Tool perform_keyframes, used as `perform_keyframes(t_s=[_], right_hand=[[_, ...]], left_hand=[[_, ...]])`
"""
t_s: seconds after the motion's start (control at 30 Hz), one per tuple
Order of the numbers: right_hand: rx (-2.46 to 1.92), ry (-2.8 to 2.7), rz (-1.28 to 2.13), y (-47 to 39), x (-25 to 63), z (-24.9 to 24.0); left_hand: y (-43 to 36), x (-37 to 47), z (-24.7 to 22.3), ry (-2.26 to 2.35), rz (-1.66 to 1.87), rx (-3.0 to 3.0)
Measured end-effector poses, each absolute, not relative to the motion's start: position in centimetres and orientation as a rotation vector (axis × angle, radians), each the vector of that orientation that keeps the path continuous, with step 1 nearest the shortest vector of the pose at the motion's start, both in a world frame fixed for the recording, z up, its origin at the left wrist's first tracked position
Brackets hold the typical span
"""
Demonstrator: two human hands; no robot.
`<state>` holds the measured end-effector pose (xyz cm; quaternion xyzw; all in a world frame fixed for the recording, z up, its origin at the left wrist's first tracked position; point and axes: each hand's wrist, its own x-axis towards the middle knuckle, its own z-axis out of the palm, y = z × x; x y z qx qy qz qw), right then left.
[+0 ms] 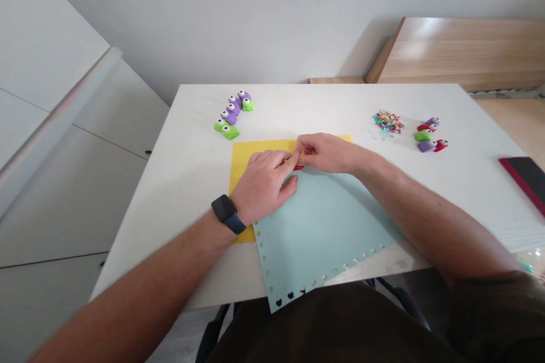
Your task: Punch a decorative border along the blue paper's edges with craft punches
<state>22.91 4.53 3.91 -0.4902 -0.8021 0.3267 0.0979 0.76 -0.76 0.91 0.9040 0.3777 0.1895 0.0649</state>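
A single head-worn camera looks forward and steeply down from above the tabletop's (170, 198) near edge, the wearer's dark clothing (349, 323) filling the bottom. It sits close: the middle of the view falls on the left fingers (276, 157), beside the pale blue sheet (323, 221). The wide view takes in both far corners, the wall (255, 17) behind the far edge, and white cabinet fronts (63, 181) past the left edge
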Motion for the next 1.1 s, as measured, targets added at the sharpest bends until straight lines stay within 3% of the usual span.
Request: perform_keyframes(t_s=[0.5, 1.1], right_hand=[[-1.367, -2.503, 0.938, 3.4, 22.9, 5.8], [-1.395, -2.593, 0.596, 3.0, 22.0, 5.6]], left_hand=[[-0.4, -0.4, 0.1, 1.255, 0.604, 2.613], [-0.1, -0.3, -0.4, 1.268, 0.707, 2.477]])
